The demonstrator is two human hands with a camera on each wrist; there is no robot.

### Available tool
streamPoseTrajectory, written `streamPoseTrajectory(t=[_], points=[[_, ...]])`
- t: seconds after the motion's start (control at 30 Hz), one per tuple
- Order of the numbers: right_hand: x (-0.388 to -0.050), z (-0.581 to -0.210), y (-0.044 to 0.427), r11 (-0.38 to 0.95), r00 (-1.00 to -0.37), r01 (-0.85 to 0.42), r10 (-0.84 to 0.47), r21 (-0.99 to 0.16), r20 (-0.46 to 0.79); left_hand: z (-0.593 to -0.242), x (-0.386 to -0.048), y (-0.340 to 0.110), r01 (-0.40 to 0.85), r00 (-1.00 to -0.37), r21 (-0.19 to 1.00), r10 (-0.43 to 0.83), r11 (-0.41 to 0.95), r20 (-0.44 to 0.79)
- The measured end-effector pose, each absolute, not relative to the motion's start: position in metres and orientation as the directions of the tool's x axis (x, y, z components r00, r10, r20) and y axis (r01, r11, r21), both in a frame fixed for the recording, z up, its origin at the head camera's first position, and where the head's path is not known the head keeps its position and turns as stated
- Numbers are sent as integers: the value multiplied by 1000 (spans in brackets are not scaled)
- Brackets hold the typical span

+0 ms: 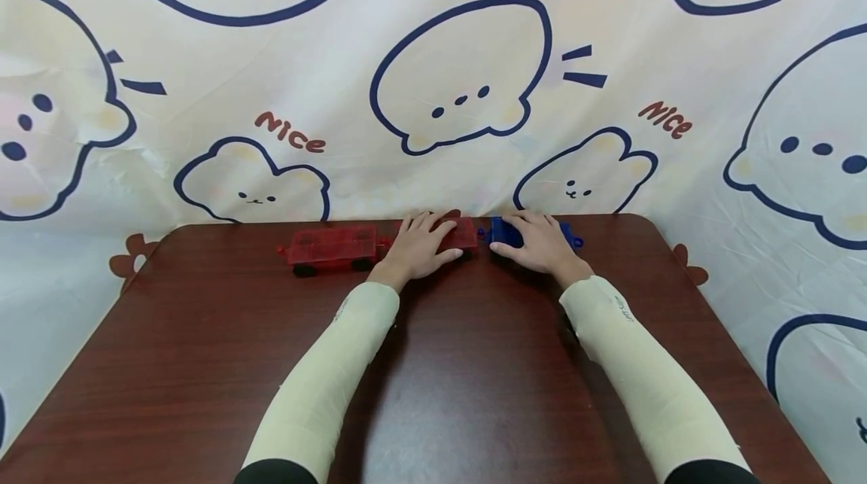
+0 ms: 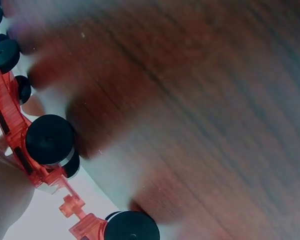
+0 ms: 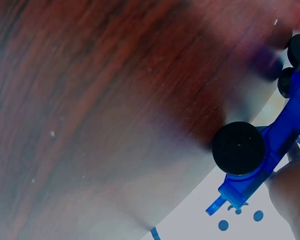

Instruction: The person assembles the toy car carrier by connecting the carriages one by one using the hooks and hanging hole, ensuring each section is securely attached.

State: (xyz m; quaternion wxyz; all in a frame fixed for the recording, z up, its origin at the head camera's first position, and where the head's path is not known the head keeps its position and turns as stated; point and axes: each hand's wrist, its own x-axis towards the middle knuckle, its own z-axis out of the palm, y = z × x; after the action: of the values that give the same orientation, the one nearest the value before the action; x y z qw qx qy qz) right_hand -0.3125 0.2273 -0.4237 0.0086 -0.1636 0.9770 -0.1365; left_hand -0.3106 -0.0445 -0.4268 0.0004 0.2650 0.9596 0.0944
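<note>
My left hand (image 1: pixel 418 249) grips a red toy train car (image 1: pixel 464 235) near the table's far edge, thumb on its near side. In the left wrist view, the see-through red car (image 2: pixel 10 120) shows black wheels. Another red train car (image 1: pixel 332 245) stands to its left, the two joined or nearly touching at a coupling (image 2: pixel 71 205). My right hand (image 1: pixel 539 245) holds a blue toy train car (image 1: pixel 503 233) to the right, its thumb at the near left corner. The blue car (image 3: pixel 285 132) has black wheels. Whether its coupling links to the red car I cannot tell.
The brown wooden table (image 1: pixel 447 394) spreads between my arms. Behind it and on both sides hangs a pale cloth (image 1: pixel 440 183) printed with blue cartoon outlines, close to the train cars at the far edge.
</note>
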Motion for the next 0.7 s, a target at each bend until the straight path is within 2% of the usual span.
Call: streamPoseTrajectory(t=[0.47, 0.7], points=[[-311, -418, 214, 911, -937, -349, -340, -221, 78, -419, -308, -50, 507, -861, 195, 501, 840, 83], [-308, -415, 210, 909, -926, -376, -363, -180, 101, -414, -306, -56, 464, -886, 198, 458, 864, 77]])
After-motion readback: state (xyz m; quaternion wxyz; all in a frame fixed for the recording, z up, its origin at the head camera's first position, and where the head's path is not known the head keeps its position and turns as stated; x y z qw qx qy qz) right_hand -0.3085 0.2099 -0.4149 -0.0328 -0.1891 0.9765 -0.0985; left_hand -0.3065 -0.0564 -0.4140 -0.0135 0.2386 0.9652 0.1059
